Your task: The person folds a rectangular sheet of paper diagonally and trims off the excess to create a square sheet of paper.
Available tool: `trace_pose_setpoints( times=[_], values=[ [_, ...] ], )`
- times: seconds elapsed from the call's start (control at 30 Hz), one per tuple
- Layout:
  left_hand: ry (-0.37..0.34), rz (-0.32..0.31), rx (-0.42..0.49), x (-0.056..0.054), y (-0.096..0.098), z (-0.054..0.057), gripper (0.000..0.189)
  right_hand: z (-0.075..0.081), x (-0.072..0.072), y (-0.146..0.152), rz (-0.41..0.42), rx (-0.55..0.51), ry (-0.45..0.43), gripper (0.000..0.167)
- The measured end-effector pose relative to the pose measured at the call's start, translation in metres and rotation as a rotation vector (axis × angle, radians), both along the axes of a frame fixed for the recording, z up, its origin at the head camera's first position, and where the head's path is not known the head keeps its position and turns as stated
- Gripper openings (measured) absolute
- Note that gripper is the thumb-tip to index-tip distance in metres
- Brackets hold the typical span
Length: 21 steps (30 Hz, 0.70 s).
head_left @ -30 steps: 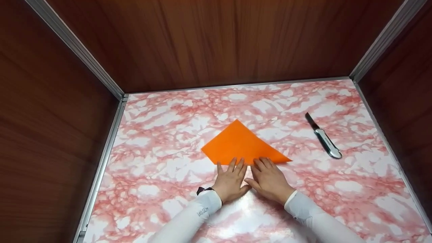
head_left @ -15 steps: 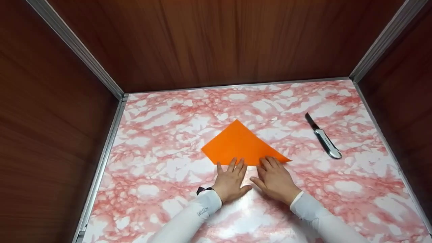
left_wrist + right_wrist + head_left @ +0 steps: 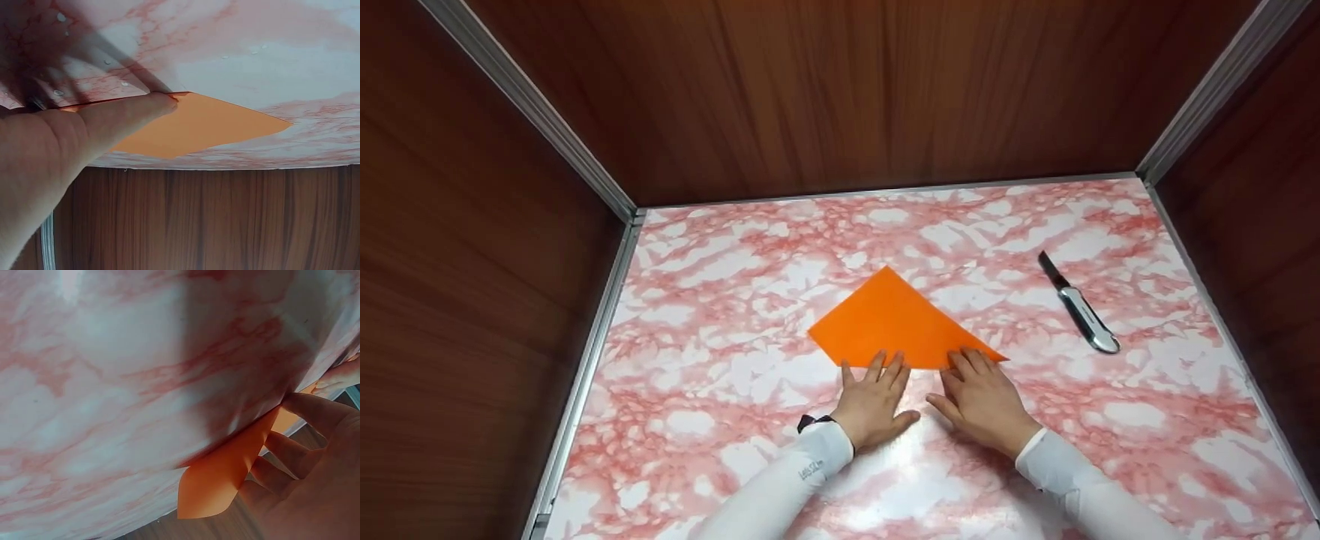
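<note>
Left hand and right hand, fingers outstretched, press orange paper; a knife lies beyond, to their right

We are looking into a booth-like work enclosure. Wood-grain panels wall in the far, left and right edges of the marbled red-and-white surface, and silver metal strips rise from its two far corners. Whether a workshop or lab surrounds it, we cannot tell.
</note>
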<state>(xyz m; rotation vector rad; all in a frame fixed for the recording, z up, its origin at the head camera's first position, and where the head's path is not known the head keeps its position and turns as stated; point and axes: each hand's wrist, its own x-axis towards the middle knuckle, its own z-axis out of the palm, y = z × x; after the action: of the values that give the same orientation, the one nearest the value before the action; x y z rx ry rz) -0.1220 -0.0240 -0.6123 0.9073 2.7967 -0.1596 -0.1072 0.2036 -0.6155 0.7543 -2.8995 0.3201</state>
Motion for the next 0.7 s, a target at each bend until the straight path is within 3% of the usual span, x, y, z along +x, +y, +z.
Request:
trace_pose_setpoints(
  times=[0.27, 0.7],
  values=[
    [0.001, -0.007, 0.006, 0.0, -0.001, -0.001, 0.084, 0.002, 0.004, 0.008, -0.022, 0.009, -0.028, 0.063],
    [0.009, -0.016, -0.02, 0.0, -0.001, 0.0, 0.085, -0.001, 0.005, 0.023, 0.002, -0.008, 0.08, 0.056]
  ],
)
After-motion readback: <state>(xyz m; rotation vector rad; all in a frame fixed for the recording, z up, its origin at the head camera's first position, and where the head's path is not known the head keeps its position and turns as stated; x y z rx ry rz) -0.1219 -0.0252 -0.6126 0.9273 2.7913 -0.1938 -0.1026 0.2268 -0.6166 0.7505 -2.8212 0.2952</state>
